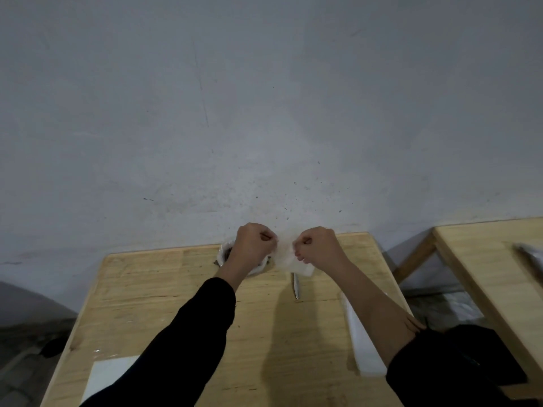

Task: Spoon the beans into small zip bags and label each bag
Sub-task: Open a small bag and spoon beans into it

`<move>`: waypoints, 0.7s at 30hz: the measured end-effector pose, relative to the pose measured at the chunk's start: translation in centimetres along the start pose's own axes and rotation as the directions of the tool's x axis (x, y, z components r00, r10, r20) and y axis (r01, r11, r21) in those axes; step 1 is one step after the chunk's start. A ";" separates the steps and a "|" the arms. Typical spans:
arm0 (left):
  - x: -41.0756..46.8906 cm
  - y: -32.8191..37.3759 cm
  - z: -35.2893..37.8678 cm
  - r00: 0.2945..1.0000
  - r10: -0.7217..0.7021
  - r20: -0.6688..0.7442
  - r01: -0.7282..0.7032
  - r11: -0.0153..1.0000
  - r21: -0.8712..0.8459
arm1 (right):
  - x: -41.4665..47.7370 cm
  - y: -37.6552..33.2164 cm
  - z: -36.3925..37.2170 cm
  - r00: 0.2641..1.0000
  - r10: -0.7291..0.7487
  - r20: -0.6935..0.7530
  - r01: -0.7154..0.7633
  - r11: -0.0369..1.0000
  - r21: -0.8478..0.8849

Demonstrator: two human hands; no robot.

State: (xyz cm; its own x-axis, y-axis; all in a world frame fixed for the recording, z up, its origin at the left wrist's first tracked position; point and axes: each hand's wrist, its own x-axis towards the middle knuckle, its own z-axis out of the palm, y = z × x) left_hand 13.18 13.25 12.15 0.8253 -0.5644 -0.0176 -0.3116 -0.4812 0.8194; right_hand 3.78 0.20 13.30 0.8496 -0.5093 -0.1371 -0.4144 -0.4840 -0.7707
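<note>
A grey wall (264, 98) is filling the view behind everything. Two wooden tables are showing: the main table (164, 304) is carrying the bowl (224, 249) at its far edge, and a second table (484, 259) is standing well to the right of the bowl, apart from the first, with one blurred shiny thing (529, 257) lying on it that I cannot make out.

One flat white sheet (108, 377) is lying far nearer than the bowl and to its left, at the table's near edge. One long white stack (361, 348) is lying nearer than the bowl and to its right, partly under the right forearm; whether it is bags or labels I cannot tell.

The one bowl is holding something dark, apparently the beans, though the left hand (254, 245) is covering most of it.

One clear zip bag (286, 257) is hanging just right of the bowl, raised off the table between the two hands. What is in it I cannot tell. The left hand is gripping the bag's left edge with fingers curled tight into a fist; the right hand (318, 245) is gripping the right edge the same way.

One metal spoon (296, 287) is lying on the table just right of the bowl and a little nearer, below the bag.
</note>
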 end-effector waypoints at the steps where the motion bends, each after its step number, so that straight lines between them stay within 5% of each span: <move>1: -0.2 0.2 0.1 1.000 0.016 0.025 -0.015 0.999 -0.052 | 0.1 0.0 -0.4 1.000 0.018 -0.012 -0.018 0.999 0.029; 8: -1.4 0.8 0.1 0.944 0.196 0.264 -0.124 0.956 -0.266 | -0.1 -2.7 -3.2 0.984 -0.018 0.176 -0.002 0.994 0.109; 12: -2.1 0.7 -0.9 0.911 0.312 0.269 -0.278 0.947 -0.158 | -0.2 -3.8 -4.4 0.961 -0.056 0.272 0.046 0.998 0.040; 17: -2.6 1.0 -1.5 0.890 0.285 0.356 -0.287 0.957 -0.047 | -0.4 -5.1 -4.6 0.948 -0.070 0.310 0.069 0.998 0.013; 21: -2.7 1.0 -1.2 0.906 0.337 0.257 -0.351 0.937 0.006 | -0.5 -5.9 -4.1 0.964 -0.081 0.253 0.089 0.996 -0.019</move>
State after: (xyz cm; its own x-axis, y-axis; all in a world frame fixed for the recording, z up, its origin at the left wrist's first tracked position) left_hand 11.21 15.12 13.73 0.5214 -0.8457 0.1133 -0.5840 -0.2569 0.7700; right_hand 4.45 0.40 20.50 0.9351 -0.2719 -0.2271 -0.3437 -0.5409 -0.7677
